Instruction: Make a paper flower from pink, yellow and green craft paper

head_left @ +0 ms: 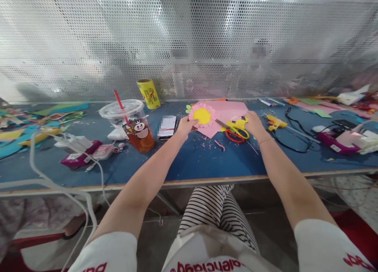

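My left hand (188, 126) pinches the near left edge of a paper flower (202, 116) with a pink fringed rim and a yellow centre. Green paper tips show at its upper left. A pink paper sheet (230, 107) lies under and behind it. To the right, my right hand (254, 123) has its fingers curled together at a bright yellow piece; whether this is paper or part of a handle is unclear. Touching or close to that hand are scissors (235, 136) with red and yellow handles, blades pointing left at the flower.
Left of my hands are a phone (167, 127), a lidded drink cup (138, 130) with a red straw, a yellow roll (148, 94) and a purple power strip (79, 155) with cables. A yellow glue gun (276, 123) lies right. A perforated metal screen (118, 43) stands behind.
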Available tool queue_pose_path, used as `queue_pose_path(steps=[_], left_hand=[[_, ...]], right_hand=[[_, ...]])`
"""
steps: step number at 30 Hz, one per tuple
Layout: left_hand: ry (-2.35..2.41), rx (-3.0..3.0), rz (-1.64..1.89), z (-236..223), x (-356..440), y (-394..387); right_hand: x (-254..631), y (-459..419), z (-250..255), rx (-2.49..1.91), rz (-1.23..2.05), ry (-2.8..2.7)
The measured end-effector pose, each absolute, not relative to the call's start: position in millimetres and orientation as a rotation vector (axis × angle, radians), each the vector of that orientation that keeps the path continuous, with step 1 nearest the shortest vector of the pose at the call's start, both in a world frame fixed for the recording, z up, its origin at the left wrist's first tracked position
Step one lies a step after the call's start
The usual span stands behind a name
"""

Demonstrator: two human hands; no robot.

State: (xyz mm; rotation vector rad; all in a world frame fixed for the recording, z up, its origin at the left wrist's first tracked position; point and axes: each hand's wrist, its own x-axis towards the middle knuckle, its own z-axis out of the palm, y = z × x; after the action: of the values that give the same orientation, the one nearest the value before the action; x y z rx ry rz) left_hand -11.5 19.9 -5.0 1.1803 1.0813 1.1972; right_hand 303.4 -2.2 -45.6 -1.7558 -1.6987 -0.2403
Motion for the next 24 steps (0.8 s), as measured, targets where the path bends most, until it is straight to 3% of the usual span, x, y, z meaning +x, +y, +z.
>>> queue_pose_path(steps=[9, 14, 20, 24], left_hand=[[1.381, 1.392, 0.965, -13, -20, 30], [1.612, 1.65, 1.097, -22, -31, 39], [1.336, 1.29, 1.18, -16, -21, 36], [0.995, 0.99, 1.469, -1, -16, 32]], right_hand=[[264, 3, -51, -1.563, -0.174, -2.088], [259, 2, -52, -1.571, -0.184, -2.117], [242, -2, -52, -1.373, -0.157, -2.18], [228, -7, -53, -1.281, -0.152, -2.22]])
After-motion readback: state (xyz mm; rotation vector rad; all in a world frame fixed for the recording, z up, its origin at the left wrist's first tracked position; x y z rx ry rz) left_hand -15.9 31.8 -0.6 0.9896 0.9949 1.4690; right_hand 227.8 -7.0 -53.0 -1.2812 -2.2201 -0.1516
